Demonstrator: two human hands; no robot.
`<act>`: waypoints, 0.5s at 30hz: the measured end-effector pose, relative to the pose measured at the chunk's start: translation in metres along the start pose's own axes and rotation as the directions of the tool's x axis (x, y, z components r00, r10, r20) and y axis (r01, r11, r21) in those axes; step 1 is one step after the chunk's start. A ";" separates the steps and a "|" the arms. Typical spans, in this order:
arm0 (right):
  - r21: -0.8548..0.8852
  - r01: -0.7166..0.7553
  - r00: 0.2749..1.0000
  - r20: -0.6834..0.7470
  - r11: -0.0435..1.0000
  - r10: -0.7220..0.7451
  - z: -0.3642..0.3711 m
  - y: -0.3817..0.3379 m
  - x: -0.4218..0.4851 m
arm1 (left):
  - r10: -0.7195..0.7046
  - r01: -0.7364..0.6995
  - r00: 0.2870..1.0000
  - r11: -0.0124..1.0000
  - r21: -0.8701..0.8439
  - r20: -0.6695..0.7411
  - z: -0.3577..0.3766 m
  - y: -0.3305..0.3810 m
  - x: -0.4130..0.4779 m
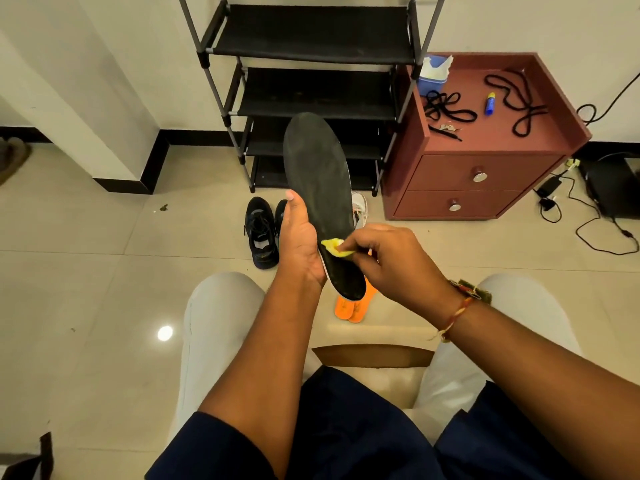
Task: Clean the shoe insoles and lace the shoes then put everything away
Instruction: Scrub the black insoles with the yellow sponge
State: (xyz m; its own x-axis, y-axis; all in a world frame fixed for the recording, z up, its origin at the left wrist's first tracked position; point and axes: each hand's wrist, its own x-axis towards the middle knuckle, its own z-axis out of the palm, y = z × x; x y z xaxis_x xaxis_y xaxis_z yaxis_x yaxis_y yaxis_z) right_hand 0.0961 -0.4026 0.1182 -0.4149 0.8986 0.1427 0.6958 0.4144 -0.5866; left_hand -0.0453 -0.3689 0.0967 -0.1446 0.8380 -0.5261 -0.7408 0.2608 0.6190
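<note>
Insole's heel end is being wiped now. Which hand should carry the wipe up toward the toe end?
Right. The right hand already pinches the yellow cloth against the black insole. The left hand grips the insole's edge to steady it, so it should probably stay put.

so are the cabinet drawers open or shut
Shut: both drawers sit flush with the red cabinet front, with no gap visible.

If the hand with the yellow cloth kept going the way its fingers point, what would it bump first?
The right hand points left, so probably the left hand gripping the insole.
</note>
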 end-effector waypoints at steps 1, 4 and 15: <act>0.051 -0.033 0.999 0.006 0.998 0.033 0.000 0.001 -0.003 | 0.008 -0.008 1.000 1.000 0.017 -0.019 -0.001 -0.001 0.003; 0.329 -0.217 0.971 -0.028 0.919 0.239 0.001 0.003 -0.006 | -0.001 0.001 1.000 1.000 0.021 -0.026 -0.003 -0.002 0.009; 0.703 -0.374 0.875 0.052 0.604 0.482 -0.006 -0.005 0.002 | -0.063 0.065 0.997 0.998 -0.028 0.049 -0.002 0.002 0.001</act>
State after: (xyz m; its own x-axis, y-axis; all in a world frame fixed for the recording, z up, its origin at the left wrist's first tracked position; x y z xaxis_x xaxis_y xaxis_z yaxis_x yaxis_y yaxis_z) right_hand 0.0952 -0.4019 0.1269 -0.0581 0.9783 -0.1988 0.1635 -0.1871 -0.9686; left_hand -0.0480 -0.3687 0.0962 -0.0652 0.8424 -0.5350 -0.7669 0.3007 0.5670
